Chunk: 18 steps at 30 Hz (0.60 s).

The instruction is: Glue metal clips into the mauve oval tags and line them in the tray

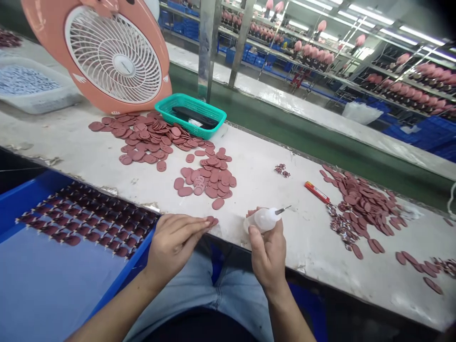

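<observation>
My left hand [178, 240] is at the table's front edge, its fingers pressed together on a small dark-red oval piece [213, 221] at the fingertips. In my right hand [269, 256] is a white squeeze bottle [262, 220] with a thin metal needle tip, tilted up to the right. Part of another red piece [252, 211] shows behind the bottle; whether the hand holds it I cannot tell. Beyond my hands, a loose pile of red oval pieces [213, 175] lies on the white table [256, 166], some with small holes.
An orange fan [117, 57] stands at the back left beside a green basket [190, 114]. More oval pieces [366, 199], small metallic parts [344, 228] and a red-yellow tube [317, 192] lie right. At lower left, a blue tray [46, 280] holds rows of assembled pieces.
</observation>
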Available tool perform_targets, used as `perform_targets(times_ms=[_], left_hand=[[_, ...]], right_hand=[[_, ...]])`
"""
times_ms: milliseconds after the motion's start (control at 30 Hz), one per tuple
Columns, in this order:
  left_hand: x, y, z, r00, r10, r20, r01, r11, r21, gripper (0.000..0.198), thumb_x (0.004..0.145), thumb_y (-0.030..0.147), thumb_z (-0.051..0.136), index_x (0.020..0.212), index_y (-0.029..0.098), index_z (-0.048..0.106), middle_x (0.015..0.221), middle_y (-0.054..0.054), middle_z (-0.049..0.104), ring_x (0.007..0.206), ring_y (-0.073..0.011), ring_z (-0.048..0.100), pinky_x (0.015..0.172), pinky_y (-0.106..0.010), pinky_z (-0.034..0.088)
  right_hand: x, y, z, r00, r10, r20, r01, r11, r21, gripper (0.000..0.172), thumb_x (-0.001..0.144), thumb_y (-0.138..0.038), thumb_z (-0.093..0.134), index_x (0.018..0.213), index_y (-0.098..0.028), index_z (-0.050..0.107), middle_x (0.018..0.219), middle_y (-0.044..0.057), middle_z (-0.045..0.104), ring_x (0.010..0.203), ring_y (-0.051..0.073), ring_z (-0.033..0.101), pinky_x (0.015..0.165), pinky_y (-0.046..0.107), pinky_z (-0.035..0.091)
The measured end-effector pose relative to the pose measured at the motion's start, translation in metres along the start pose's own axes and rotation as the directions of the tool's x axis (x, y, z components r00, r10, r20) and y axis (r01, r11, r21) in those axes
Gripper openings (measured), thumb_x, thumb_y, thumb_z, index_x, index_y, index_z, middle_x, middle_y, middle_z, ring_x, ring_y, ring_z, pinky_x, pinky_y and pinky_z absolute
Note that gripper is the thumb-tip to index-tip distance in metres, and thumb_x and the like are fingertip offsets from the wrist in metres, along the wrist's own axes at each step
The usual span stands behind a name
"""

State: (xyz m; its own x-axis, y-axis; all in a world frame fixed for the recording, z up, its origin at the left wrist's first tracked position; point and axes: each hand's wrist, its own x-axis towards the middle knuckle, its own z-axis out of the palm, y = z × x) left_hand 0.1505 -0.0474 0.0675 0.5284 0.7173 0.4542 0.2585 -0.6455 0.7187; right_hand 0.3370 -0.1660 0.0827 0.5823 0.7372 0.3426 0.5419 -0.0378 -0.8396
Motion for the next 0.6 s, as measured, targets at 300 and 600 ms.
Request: perform_targets(times_ms=[300, 600], left_hand=[[0.035, 0.036, -0.008, 0.865, -0.499, -0.044, 0.433, 0.788, -0.438, 0.016, 0.082, 0.036, 0.08, 0.089, 0.022, 0.08, 0.091, -0.007, 0.083, 0.083, -0.024, 0.075, 0.08, -0.034, 0.058], [0.002, 0.058, -0.01, 0.832, -0.462, 0.307, 0.488, 0.347, -0.801, 0.021, 0.07, 0.025, 0.092, 0.09, 0.027, 0.085, 0.082, 0.0, 0.079, 0.077, -0.0133, 0.072, 0.071, -0.016, 0.058]], right_hand=[[-0.002, -0.015, 0.011, 0.995, 0.097, 0.033, -0.103, 0.941, 0.322, 0.028, 0.098, -0.043, 0.055, 0.118, -0.024, 0.054, 0.095, 0.002, 0.058, 0.079, 0.017, 0.057, 0.072, 0.032, 0.049], [-0.007, -0.054, 0.028, 0.883, 0.285, 0.374, -0.47, 0.544, 0.695, 0.038, 0.08, -0.037, 0.081, 0.103, -0.022, 0.055, 0.07, -0.007, 0.058, 0.047, 0.004, 0.044, 0.045, 0.016, 0.033]])
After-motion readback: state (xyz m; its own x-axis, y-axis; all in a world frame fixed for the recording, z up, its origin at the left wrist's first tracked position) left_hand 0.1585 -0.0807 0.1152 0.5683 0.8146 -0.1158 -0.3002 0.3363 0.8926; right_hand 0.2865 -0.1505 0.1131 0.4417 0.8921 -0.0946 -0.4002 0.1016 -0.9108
